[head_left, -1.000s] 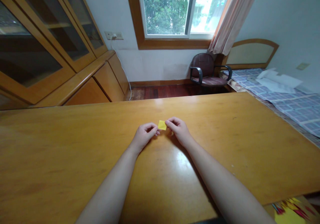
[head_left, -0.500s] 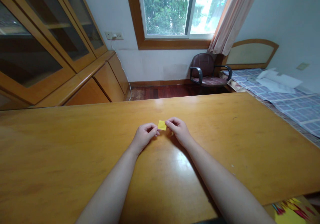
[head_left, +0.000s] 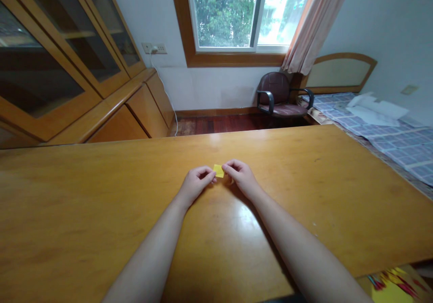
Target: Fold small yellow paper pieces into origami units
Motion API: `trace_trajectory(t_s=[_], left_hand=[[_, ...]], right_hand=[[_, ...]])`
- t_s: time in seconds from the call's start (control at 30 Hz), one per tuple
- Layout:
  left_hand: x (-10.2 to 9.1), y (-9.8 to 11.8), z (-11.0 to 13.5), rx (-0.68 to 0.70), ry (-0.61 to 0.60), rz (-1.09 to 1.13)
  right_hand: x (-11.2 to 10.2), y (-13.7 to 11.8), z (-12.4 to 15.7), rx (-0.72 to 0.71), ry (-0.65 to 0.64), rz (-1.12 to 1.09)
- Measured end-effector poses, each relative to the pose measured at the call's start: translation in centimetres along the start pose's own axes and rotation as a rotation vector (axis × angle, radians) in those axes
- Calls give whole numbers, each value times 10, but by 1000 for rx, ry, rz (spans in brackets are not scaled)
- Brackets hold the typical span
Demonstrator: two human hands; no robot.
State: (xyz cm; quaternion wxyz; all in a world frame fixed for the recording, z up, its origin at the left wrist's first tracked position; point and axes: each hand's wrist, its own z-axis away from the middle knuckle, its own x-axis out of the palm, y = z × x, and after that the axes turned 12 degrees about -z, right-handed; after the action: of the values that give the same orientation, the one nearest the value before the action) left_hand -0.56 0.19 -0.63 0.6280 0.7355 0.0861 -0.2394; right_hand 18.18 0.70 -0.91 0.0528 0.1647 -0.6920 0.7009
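Note:
A small square of yellow paper (head_left: 218, 171) is held between my two hands, a little above the wooden table (head_left: 101, 213). My left hand (head_left: 199, 180) pinches its left edge between thumb and fingers. The upper right corner of the paper is in the pinch of my right hand (head_left: 238, 174). A faint crease seems to cross the sheet, too small to make out well. Both forearms reach in from the bottom of the view.
Below the table's right front corner, colourful items and yellow paper (head_left: 385, 294) show. Beyond the table stand an office chair (head_left: 275, 93), a bed (head_left: 399, 136) with a checked cover, and a wooden cabinet (head_left: 135, 109) on the left.
The yellow paper has shifted slightly left and down and turned a little. My left thumb overlaps its edge more, and my right fingers have moved slightly left.

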Motion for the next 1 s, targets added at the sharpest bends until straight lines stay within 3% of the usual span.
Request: trace_trajectory(t_s=[0.43,1.0], left_hand=[[0,1,0,19,14,-38],[-1,2,1,16,15,-30]], right_hand=[[-1,2,-1,-5,-62,22],[0,0,0,4,-8,11]])
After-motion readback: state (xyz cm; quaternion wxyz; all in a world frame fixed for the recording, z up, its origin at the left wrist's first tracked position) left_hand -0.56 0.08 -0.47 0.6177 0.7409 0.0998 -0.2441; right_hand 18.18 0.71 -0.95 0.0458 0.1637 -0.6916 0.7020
